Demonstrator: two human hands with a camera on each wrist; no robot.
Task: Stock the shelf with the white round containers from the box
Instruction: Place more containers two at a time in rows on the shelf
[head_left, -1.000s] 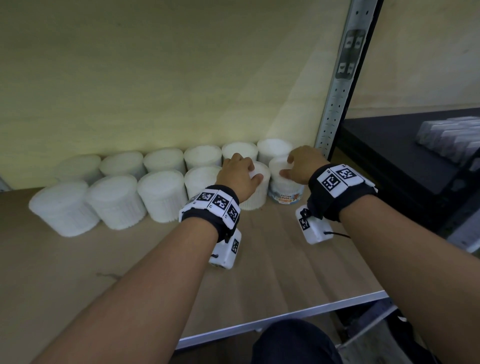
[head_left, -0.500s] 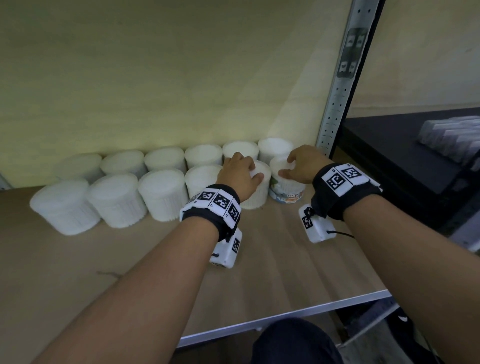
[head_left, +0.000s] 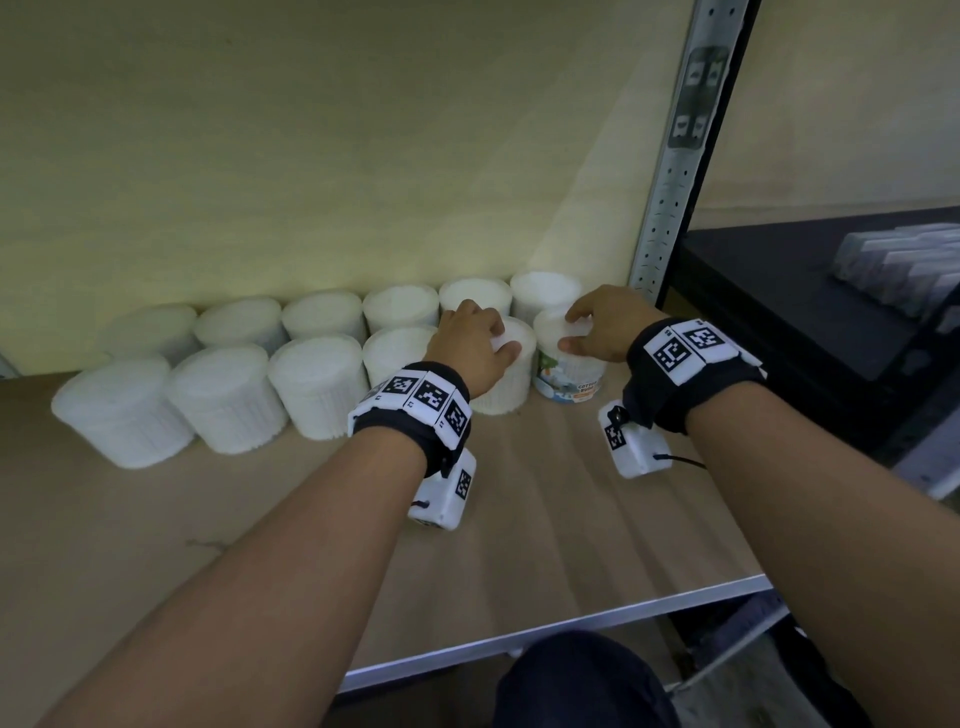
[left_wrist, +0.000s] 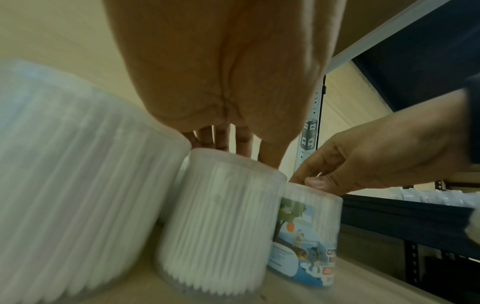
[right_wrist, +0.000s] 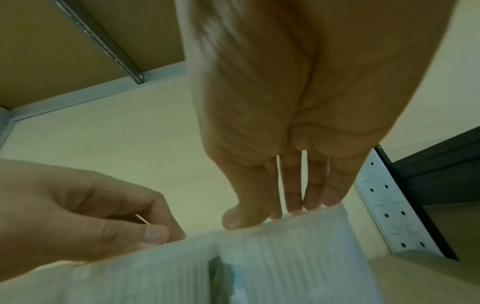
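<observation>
White tubs everywhere — two rows of white round containers (head_left: 317, 387) stood along the back edge of the wooden shelf (head_left: 545, 519), back row (head_left: 322, 319) tight vs the wall, front row just ahead and touching it.

Left hand (head_left: 470, 348) sat on top of the plain container (head_left: 506, 374), second from the right end of the front row. Fingers curled down over the lid, thumb tip on the rim nearest the front edge. Left wrist view had the fingertips (left_wrist: 244, 144) pressed on the lid, container upright on the shelf board.

Right hand (head_left: 605, 325) was on the labelled container (head_left: 569, 364) at the right end of the front row, close to the shelf's right rear corner & the grey perforated upright (head_left: 670, 171). Thumb on the near rim, fingers curved over the far rim, so it gripped the lid from above. Right wrist view: thumb and fingertips (right_wrist: 309, 205) lined up on the top edge. Its blue picture label (left_wrist: 298, 242) faced the front edge of the shelf.

Those two containers stood touching, side by side. Both stood upright on the board, no visible gap underneath, though the wrist views were blurred.

Off the right edge, past the upright, a dark shelf unit (head_left: 810, 291) carried pale packs (head_left: 904, 265), too blurred to identify. Box not in shot.
</observation>
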